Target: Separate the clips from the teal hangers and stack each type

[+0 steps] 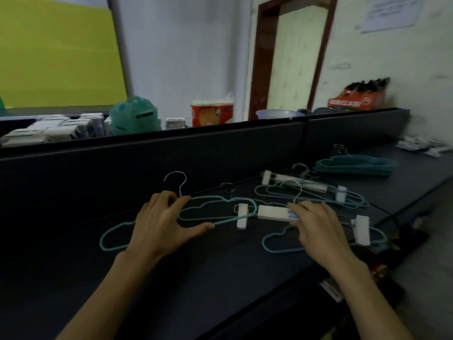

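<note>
A teal cloud-shaped hanger (115, 231) with a silver hook lies on the dark desk (220, 266) in front of me. My left hand (161, 222) rests over its middle, fingers spread, thumb touching its lower wire. A white clip hanger (272, 213) overlaps it, one white clip (242, 215) hanging on the teal wire. My right hand (316, 224) lies on the white bar's right part, fingers curled over it. A second teal hanger (277, 246) lies under that hand beside another white clip (361, 229). Further back lies another clip hanger on teal hangers (301, 184).
A stack of teal hangers (358, 165) sits at the back right of the desk. A dark partition (171, 153) runs behind the work area, with boxes, a teal container and a red pack beyond it. White packets lie at far right. The desk edge drops off right.
</note>
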Available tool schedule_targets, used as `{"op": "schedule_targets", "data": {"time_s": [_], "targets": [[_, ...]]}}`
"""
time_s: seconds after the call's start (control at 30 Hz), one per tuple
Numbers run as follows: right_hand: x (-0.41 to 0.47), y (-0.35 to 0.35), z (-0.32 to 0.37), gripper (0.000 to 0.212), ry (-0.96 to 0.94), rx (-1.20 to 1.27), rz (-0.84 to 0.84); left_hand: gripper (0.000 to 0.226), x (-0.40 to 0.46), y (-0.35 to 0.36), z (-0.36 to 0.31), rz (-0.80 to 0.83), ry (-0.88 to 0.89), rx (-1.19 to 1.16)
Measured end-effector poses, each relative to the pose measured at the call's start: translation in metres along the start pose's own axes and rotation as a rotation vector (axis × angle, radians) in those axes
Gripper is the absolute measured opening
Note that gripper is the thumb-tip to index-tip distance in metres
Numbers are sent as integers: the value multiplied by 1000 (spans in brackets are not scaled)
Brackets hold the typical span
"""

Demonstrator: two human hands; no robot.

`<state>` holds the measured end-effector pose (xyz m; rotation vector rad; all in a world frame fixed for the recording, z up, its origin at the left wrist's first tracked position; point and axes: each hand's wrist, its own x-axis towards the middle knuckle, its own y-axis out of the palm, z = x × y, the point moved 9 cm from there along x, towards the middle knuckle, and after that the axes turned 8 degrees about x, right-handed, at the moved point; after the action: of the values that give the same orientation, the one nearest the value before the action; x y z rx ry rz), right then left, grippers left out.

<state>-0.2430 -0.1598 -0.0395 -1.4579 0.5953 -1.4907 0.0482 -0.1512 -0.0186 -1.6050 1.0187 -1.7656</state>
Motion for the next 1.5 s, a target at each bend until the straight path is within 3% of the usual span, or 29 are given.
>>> {"op": "schedule_targets", "data": {"time_s": [0.47, 1.0, 1.5], "targets": [[-111, -62, -111, 50, 234, -50, -60, 88, 6, 21, -157, -5, 210, -140], [-189, -144, -344, 42, 387, 7, -77, 87, 40, 48, -434, -28, 349, -230], [-169, -133, -474, 42, 442, 42, -65, 94, 126, 103, -538, 27, 376, -171]]}}
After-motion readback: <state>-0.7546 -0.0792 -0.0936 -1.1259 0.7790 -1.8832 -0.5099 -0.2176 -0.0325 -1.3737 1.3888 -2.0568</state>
